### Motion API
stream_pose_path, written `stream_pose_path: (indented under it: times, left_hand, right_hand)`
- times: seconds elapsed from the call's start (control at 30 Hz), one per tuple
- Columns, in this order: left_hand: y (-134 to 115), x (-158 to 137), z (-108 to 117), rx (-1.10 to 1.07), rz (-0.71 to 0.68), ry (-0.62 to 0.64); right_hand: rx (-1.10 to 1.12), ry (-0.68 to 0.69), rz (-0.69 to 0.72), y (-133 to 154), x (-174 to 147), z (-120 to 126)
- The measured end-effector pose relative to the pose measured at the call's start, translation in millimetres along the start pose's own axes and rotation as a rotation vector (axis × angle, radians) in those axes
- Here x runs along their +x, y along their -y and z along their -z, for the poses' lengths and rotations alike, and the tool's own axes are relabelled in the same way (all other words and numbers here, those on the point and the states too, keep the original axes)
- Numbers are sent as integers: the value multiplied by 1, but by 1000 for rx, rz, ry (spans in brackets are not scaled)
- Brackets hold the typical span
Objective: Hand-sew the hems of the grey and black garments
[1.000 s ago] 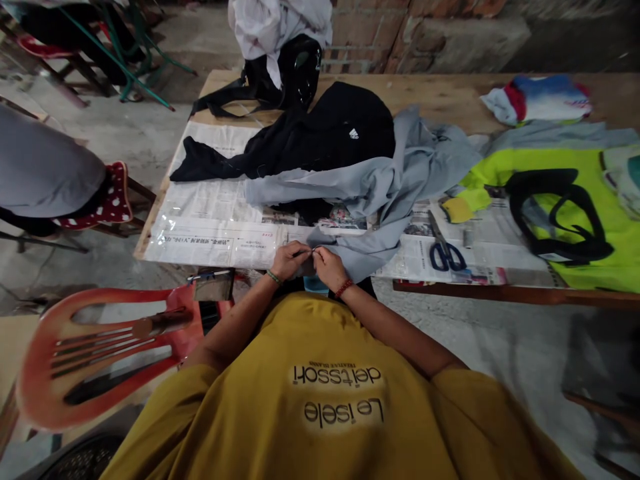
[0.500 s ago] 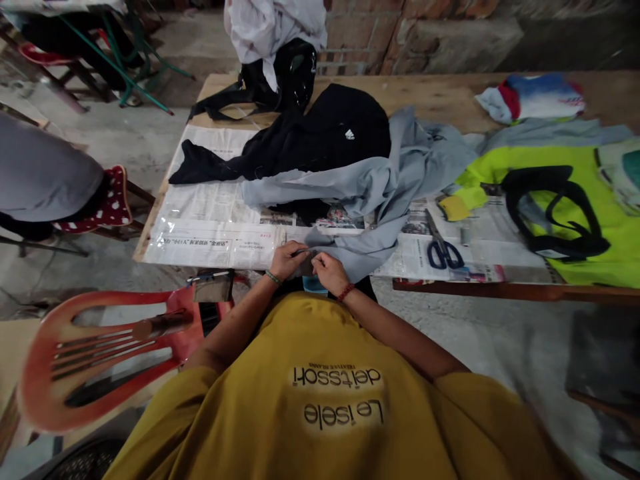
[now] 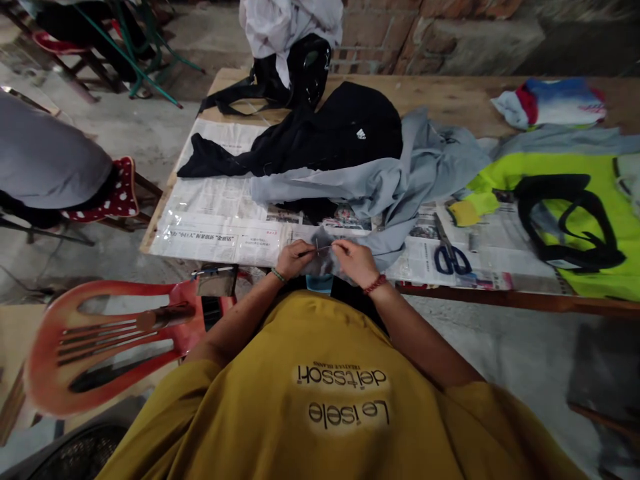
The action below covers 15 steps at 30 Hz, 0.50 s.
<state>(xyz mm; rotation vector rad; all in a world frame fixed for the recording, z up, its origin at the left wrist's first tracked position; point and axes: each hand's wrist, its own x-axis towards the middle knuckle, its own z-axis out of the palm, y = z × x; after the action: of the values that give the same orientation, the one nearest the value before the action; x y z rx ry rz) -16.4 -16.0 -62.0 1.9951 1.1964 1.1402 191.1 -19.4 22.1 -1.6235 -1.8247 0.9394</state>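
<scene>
A grey garment (image 3: 437, 163) lies rumpled on the newspaper-covered table, with one end drawn down to the front edge between my hands. My left hand (image 3: 295, 259) is closed, pinching the edge of that grey cloth. Just to its right, my right hand (image 3: 357, 260) pinches a thin, light needle (image 3: 325, 247) that points left across the cloth toward my left fingers. Whether its tip is in the fabric is too small to tell. Any thread is hard to make out. Dark-handled scissors (image 3: 453, 260) rest on the newspaper right of my right hand.
Behind the grey cloth lies a black garment (image 3: 330, 137), with a black bag (image 3: 300, 73) farther back. A neon-yellow garment (image 3: 545, 173) bearing a black strap (image 3: 570, 257) is at right. Left are a red plastic chair (image 3: 115, 290) and a seated person (image 3: 45, 153).
My right hand has moved right, away from my left hand, and the needle now shows between them. My left hand still pinches the cloth. The view has shifted slightly.
</scene>
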Motion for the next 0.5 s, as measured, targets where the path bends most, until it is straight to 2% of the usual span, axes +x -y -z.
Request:
stream_pose_path:
  times: [0.07, 0.13, 0.2, 0.27, 0.37, 0.43, 0.5]
  left_hand:
    - [0, 0, 1, -10, -5, -2]
    - [-1, 0, 2, -15, -12, -9]
    - [-1, 0, 3, -12, -9, -19]
    - [0, 1, 2, -6, 4, -28]
    - [1, 1, 1, 1, 24, -35]
    - [3, 0, 0, -4, 28, -37]
    - [4, 0, -1, -17, 19, -42]
  right_hand:
    - [-113, -190, 110, -2, 13, 16]
    - [-210, -218, 147, -2, 29, 23]
    - [-289, -76, 110, 1, 45, 21]
    - [-341, 132, 39, 6, 57, 12]
    - [-321, 366, -18, 13, 67, -4]
    - [-237, 437, -38, 15, 68, -11]
    - [-111, 442, -82, 14, 67, -16]
